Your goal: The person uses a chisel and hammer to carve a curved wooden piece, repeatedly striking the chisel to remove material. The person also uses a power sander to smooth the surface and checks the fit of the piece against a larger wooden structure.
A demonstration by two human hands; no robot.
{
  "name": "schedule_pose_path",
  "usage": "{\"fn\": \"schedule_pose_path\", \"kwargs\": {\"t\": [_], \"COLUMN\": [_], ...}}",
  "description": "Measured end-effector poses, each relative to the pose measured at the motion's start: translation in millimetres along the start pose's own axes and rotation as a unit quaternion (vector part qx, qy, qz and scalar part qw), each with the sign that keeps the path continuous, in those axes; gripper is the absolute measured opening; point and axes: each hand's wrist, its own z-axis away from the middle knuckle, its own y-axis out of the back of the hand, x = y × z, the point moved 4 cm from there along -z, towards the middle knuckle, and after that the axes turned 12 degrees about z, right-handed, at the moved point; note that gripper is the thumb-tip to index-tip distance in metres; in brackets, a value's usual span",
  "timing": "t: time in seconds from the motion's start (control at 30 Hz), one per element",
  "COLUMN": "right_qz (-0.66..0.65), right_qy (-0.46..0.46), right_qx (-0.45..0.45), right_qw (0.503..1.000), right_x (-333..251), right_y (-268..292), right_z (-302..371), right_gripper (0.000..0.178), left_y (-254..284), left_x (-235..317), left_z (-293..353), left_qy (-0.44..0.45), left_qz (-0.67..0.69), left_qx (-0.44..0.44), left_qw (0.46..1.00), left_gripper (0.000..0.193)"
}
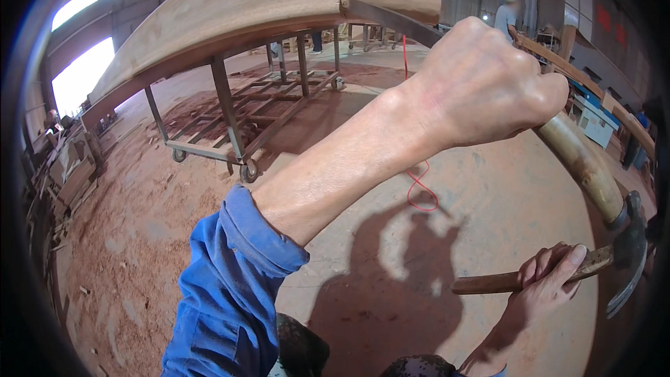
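Two hands at work with a hammer and a round wooden piece over a sawdust floor.

The left hand (488,87), its blue sleeve (230,286) rolled back, is closed in a fist around a rounded wooden piece (583,164) that runs down and to the right out of the grip; its upper part is hidden behind the fist. Just below its lower end, the right hand (548,279) is clamped on the wooden handle of a hammer (530,278). The handle lies nearly level, butt end pointing left of the grip, dark metal head (628,251) to the right, partly lost in the dark rim. Behind the fist, curved timber planks (230,7) rest on a wheeled steel cart (237,119).
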Motion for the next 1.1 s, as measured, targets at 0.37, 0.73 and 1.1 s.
{"fn": "schedule_pose_path", "kwargs": {"t": [0.37,0.73,1.1], "right_qz": [0.133,0.120,0.042], "right_qy": [0.022,0.075,-0.001], "right_qx": [0.011,0.025,-0.037], "right_qw": [0.991,0.990,0.998], "right_x": [-5.1,-3.2,-1.5], "right_y": [-24.8,-18.6,-38.4], "right_z": [12.1,-4.1,-1.3], "right_gripper": [0.032,0.035,0.031], "left_y": [5.4,2.4,0.1], "left_x": [-0.8,-4.9,-8.1], "left_z": [2.7,2.4,4.9], "left_qy": [-0.015,-0.002,0.009], "left_qz": [0.031,0.014,-0.006], "left_qx": [0.014,0.003,-0.042], "left_qw": [0.999,1.000,0.999], "left_gripper": [0.012,0.010,0.012]}}
